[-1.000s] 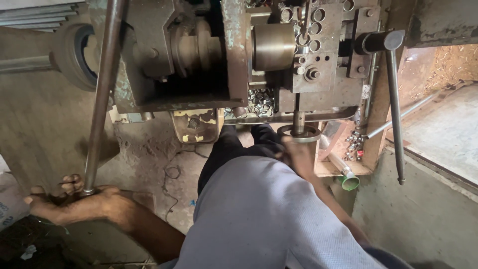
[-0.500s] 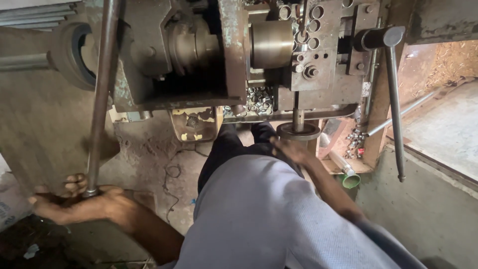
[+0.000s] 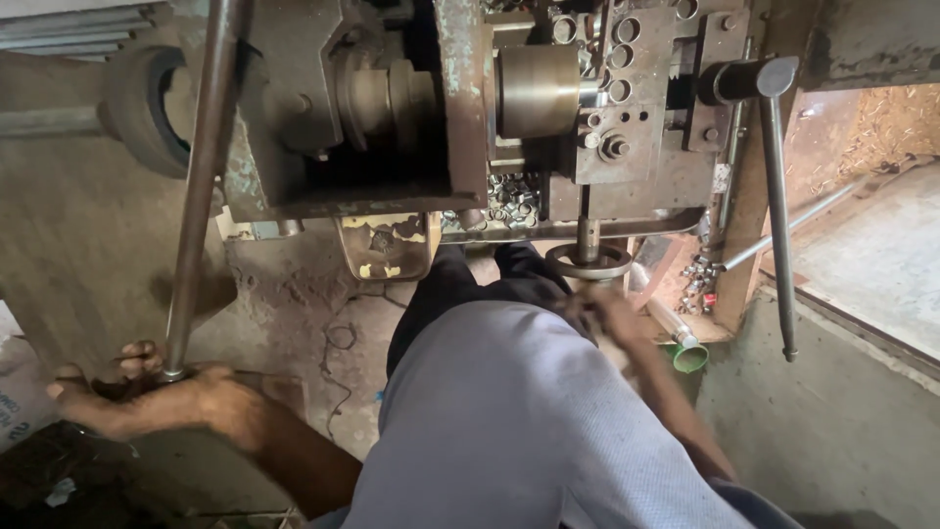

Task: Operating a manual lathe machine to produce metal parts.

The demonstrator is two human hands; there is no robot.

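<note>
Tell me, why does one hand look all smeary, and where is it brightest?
In the head view, the right hand by the small handwheel is motion-blurred; the left hand at the long lever's end looks sharp. Daylight is brightest at the right edge; the floor at lower left lies in shadow.

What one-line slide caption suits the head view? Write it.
Left hand grips the long steel lever bar while right hand reaches the round metal handwheel beneath the worn machine.
</note>
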